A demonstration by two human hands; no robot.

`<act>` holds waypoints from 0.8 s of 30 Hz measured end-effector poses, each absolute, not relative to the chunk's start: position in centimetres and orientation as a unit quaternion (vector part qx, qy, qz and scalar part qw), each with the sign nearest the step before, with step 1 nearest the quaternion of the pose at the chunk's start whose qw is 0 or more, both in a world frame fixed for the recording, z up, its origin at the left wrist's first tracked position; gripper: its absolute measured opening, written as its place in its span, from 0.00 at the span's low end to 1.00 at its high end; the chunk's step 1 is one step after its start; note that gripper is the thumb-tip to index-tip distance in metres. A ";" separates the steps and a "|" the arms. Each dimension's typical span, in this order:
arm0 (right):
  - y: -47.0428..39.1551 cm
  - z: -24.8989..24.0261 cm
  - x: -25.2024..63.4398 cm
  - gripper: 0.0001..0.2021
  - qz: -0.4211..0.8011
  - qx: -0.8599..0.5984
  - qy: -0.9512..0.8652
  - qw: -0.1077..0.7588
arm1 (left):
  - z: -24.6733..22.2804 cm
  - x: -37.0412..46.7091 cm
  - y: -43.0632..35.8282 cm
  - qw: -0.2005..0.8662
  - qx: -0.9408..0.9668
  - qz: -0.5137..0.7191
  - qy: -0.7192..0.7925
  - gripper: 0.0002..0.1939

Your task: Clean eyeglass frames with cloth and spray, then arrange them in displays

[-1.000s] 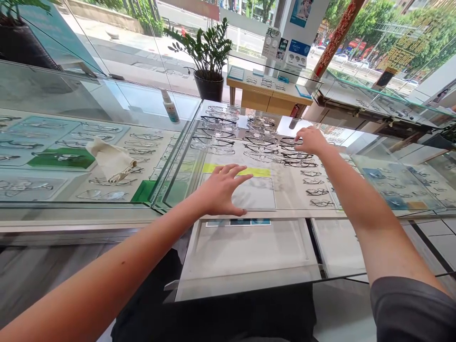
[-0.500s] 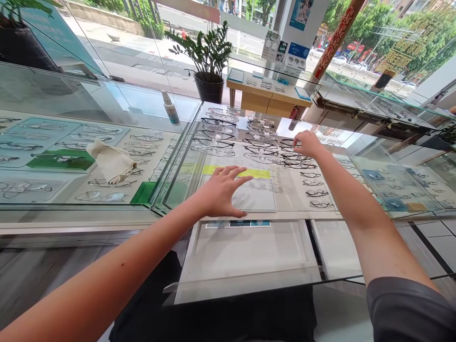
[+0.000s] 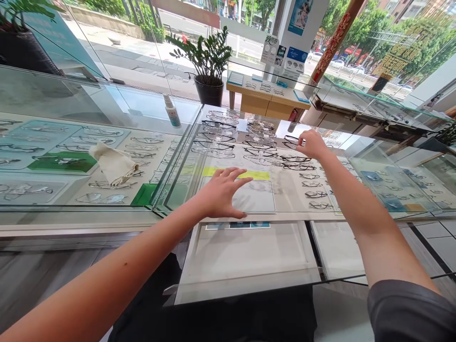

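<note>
My left hand point(image 3: 223, 192) is spread over the glass counter, fingers apart, with nothing in it. Beneath it lie a white sheet point(image 3: 261, 197) and a bright yellow strip point(image 3: 261, 175). Farther out, my right hand point(image 3: 311, 144) has its fingers pinched at the end of a pair of dark-framed eyeglasses point(image 3: 291, 139); the fingertips are partly hidden. Just below that hand, more dark eyeglasses point(image 3: 298, 166) lie in a stack. Rows of eyeglasses point(image 3: 219, 126) spread across the counter to the left.
A spray bottle point(image 3: 172, 111) stands on the left glass case. A beige cloth point(image 3: 114, 164) lies among frames there, near a green tray point(image 3: 142, 194). Below the counter, a white drawer point(image 3: 249, 256) is pulled out. A potted plant point(image 3: 209, 90) stands behind the counter.
My right hand has shifted slightly right, and the eyeglasses at its fingers have moved with it. My left hand has stayed in place, still spread. The view has tilted a little.
</note>
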State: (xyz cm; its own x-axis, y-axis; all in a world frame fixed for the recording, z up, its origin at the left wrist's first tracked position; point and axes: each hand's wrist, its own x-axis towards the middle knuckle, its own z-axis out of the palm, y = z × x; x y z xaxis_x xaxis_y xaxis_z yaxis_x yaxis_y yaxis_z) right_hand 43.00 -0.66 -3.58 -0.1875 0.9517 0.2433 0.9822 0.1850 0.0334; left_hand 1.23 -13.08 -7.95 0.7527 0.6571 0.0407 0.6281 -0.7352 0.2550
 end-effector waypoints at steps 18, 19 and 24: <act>-29.2 -0.7 36.6 0.09 0.366 -0.531 -0.761 -0.066 | -8.6 1.3 -12.7 0.082 0.939 0.059 0.329 0.54; -29.3 -1.8 36.6 0.09 0.372 -0.540 -0.751 -0.076 | -8.6 1.3 -12.7 0.082 0.939 0.058 0.328 0.54; -28.1 -7.9 37.7 0.08 0.337 -0.562 -0.750 -0.090 | -8.6 1.3 -12.8 0.086 0.935 0.054 0.338 0.54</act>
